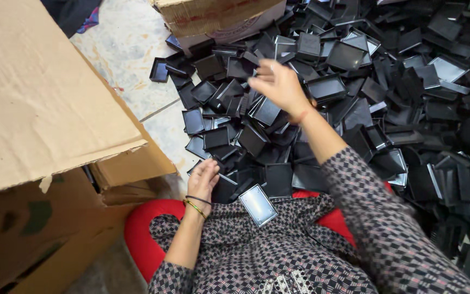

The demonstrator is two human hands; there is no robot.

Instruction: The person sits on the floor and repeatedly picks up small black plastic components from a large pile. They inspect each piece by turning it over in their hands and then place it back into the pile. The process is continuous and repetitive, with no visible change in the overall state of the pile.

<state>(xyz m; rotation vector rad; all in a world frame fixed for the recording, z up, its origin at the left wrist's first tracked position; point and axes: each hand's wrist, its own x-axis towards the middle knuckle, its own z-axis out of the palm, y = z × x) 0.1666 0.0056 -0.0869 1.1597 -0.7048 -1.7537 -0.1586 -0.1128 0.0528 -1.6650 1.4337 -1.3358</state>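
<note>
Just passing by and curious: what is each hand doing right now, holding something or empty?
Left hand: resting on the black trays at the pile's near edge; grip cannot be told.
Right hand: open, blurred, above the pile, holding nothing.

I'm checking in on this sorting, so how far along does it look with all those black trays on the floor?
Early, by the look of it. Done: only one tray lies apart on the lap, pale side up. In hand: the right hand reaches over the pile of black trays, blurred, its grip unclear; the left hand rests at the pile's near edge. Left: nearly the whole heap. The inside of the cardboard box is hidden.
</note>
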